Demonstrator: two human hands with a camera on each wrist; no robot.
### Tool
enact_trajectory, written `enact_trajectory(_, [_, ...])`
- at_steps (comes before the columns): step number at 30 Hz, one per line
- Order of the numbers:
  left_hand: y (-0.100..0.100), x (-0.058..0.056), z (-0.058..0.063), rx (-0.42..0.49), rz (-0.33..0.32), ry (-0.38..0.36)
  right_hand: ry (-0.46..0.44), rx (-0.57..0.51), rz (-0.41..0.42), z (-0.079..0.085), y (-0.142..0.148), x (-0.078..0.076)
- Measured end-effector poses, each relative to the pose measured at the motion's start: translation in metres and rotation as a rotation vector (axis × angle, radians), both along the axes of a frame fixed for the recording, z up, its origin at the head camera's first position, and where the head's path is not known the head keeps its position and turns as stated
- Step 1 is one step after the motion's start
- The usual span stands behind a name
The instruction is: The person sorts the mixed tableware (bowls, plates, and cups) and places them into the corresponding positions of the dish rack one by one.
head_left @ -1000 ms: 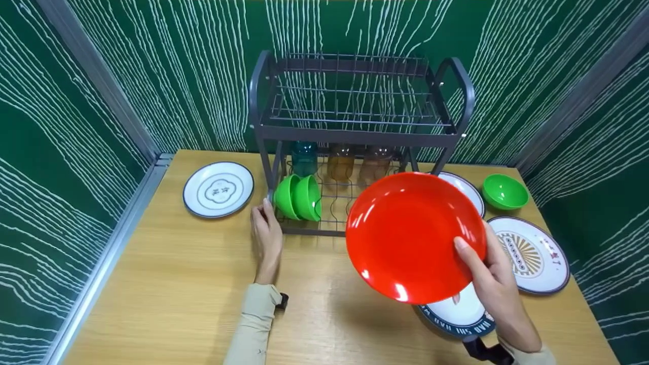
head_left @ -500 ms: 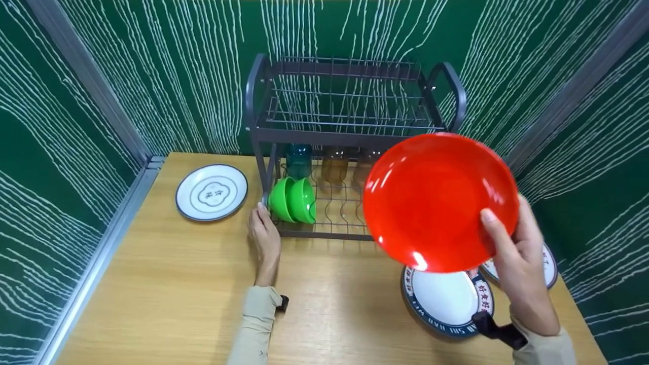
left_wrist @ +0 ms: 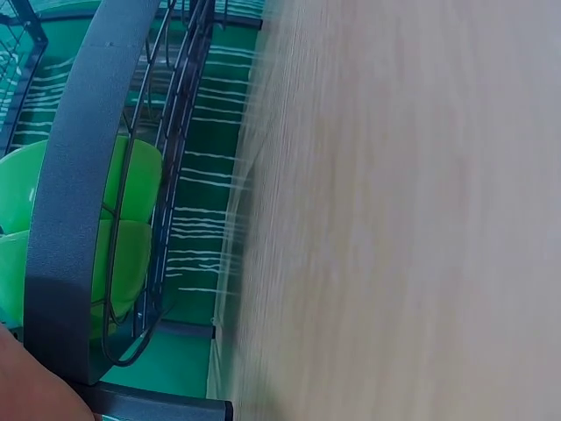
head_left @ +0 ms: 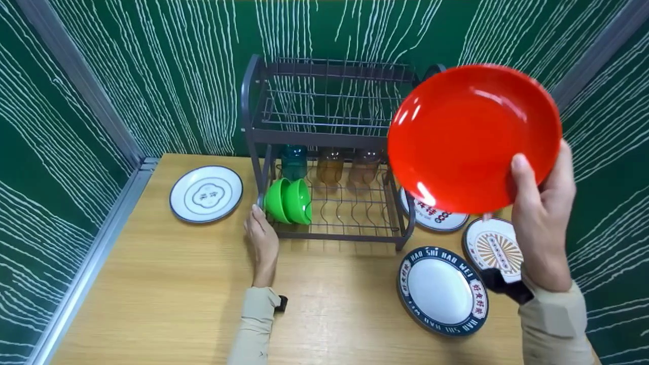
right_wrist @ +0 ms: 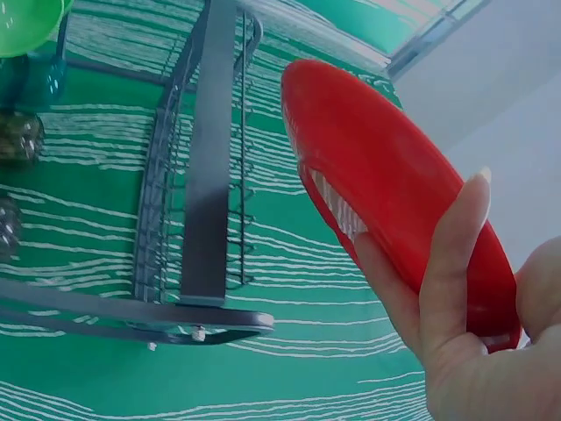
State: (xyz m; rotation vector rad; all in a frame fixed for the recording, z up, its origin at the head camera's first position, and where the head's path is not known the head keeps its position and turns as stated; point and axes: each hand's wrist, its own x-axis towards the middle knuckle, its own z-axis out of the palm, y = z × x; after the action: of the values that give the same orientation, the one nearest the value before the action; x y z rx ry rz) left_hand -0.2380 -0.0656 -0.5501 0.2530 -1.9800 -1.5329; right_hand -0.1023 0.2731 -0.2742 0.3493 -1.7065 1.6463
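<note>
My right hand (head_left: 546,218) grips a glossy red plate (head_left: 466,137) by its edge, thumb over the face and fingers behind. The plate is raised and tilted, covering the right end of a dark two-tier dish rack (head_left: 324,137) in the head view. From the right wrist view, the red plate (right_wrist: 386,167) shows its underside, beside the upper tier. My left hand (head_left: 262,241) holds the rack's left front post near its foot. Two green bowls (head_left: 289,202) stand on edge just inside that post, on the lower tier.
Behind the bowls are a teal cup (head_left: 294,162), an amber cup (head_left: 330,166) and a pinkish cup (head_left: 364,166). A white plate (head_left: 206,194) lies left of the rack. At right lie a blue-rimmed plate (head_left: 440,291), a sunburst plate (head_left: 494,248) and another patterned plate (head_left: 438,215).
My right hand has lifted the red plate up and to the right, from over the table to in front of the rack's upper right side. The left hand stays at the post.
</note>
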Motion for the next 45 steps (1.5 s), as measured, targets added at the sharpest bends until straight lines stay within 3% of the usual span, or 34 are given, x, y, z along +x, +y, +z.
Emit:
enact_trajectory(3, [0.0, 0.0, 0.0, -0.003, 0.0, -0.001, 0.032, -0.039, -0.008, 0.01, -0.001, -0.009])
enact_trajectory(10, [0.0, 0.002, 0.0, -0.004, -0.007, -0.045, 0.015, 0.098, -0.243, 0.029, -0.004, -0.027])
enact_trajectory(16, [0.0, 0.003, -0.001, -0.005, -0.018, -0.04, 0.081, 0.205, -0.337, 0.039, -0.006, -0.04])
enact_trajectory(22, [0.0, 0.003, -0.002, -0.006, -0.018, -0.063, 0.043, 0.215, -0.442, 0.048, -0.011, -0.052])
enact_trajectory(28, [0.001, 0.002, -0.001, -0.017, 0.005, -0.036, 0.09, 0.226, -0.487, 0.046, -0.009, -0.072])
enact_trajectory(32, [0.002, 0.001, -0.001, -0.019, 0.007, 0.0, 0.168, 0.259, -0.524, 0.04, -0.003, -0.092])
enact_trajectory(37, [0.002, 0.001, -0.001, -0.002, 0.004, -0.008, 0.241, 0.322, -0.562, 0.038, -0.002, -0.113])
enact_trajectory(45, [0.002, 0.0, -0.002, 0.013, -0.012, -0.018, 0.209, 0.394, -0.532, 0.038, -0.012, -0.134])
